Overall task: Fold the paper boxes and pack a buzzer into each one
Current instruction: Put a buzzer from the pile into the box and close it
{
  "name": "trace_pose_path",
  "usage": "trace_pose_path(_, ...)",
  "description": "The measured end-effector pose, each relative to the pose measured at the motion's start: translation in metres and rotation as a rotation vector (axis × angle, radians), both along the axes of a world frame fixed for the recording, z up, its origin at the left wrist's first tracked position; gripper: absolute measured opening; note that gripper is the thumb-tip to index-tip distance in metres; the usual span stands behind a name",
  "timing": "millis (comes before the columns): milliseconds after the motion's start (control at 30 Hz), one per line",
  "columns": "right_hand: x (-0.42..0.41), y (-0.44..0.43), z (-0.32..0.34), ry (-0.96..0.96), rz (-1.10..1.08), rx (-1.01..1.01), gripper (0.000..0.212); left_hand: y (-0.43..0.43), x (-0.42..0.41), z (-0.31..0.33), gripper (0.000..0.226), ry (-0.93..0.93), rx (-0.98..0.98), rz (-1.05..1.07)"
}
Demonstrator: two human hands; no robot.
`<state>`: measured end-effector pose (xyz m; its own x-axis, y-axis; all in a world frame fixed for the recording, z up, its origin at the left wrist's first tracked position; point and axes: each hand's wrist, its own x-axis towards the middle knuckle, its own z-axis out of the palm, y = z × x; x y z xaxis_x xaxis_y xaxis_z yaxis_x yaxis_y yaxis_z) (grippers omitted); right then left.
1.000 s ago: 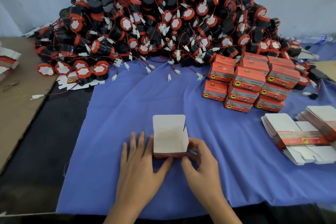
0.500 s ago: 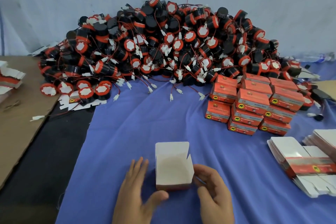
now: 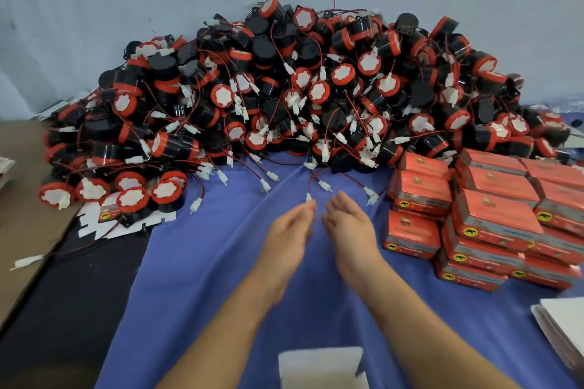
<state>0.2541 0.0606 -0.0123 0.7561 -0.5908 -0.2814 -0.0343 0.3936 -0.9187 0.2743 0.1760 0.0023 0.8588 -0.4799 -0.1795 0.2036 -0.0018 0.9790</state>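
A big heap of black and red buzzers (image 3: pixel 284 98) with red wires and white plugs fills the back of the blue cloth (image 3: pixel 221 262). My left hand (image 3: pixel 289 230) and my right hand (image 3: pixel 347 224) stretch out side by side over the cloth, fingers relaxed and empty, their tips close to the loose white plugs (image 3: pixel 325 185) at the heap's front edge. The folded white paper box (image 3: pixel 319 366) stands open at the bottom edge between my forearms, with neither hand on it.
Several packed red boxes (image 3: pixel 486 218) are stacked at the right. Flat white box blanks (image 3: pixel 565 331) lie at the far right edge. Another flat blank (image 3: pixel 120 221) lies under buzzers at the left, beside brown cardboard (image 3: pixel 22 218).
Both hands let go of the white box and reached forward toward the buzzer heap. The view tilted up, so the box now sits at the bottom edge.
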Motion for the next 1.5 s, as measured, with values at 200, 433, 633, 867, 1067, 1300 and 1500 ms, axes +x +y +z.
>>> trace_pose_path(200, 0.109, -0.059, -0.009, 0.059, -0.142, -0.114, 0.055, -0.107, 0.09, -0.014, 0.04, 0.009, 0.07, 0.035)
trace_pose_path(433, 0.143, -0.093, -0.024, 0.246, -0.222, -0.45, 0.047, -0.153, 0.157, -0.03, 0.055, -0.023, 0.206, -0.072)
trace_pose_path(633, 0.138, -0.091, -0.02, 0.182, -0.215, -0.275, 0.044, -0.144, 0.151, -0.023, 0.046, 0.081, 0.075, -0.026)
trace_pose_path(867, 0.085, -0.051, 0.002, 0.061, -0.162, -0.124, 0.028, -0.1, 0.098, 0.007, 0.024, 0.041, 0.079, 0.075)
trace_pose_path(1067, 0.021, -0.014, 0.02, 0.01, -0.082, -0.204, 0.026, -0.042, 0.029, 0.037, 0.052, 0.14, -0.008, 0.024)
trace_pose_path(1300, -0.027, -0.013, 0.062, -0.151, -0.161, 0.058, 0.018, 0.016, -0.042, 0.083, 0.052, -0.082, -0.056, -0.057)
trace_pose_path(1500, -0.095, -0.012, 0.112, -0.061, 0.354, -0.095, 0.017, 0.065, -0.051, 0.099, 0.091, -0.821, 0.22, -0.059)
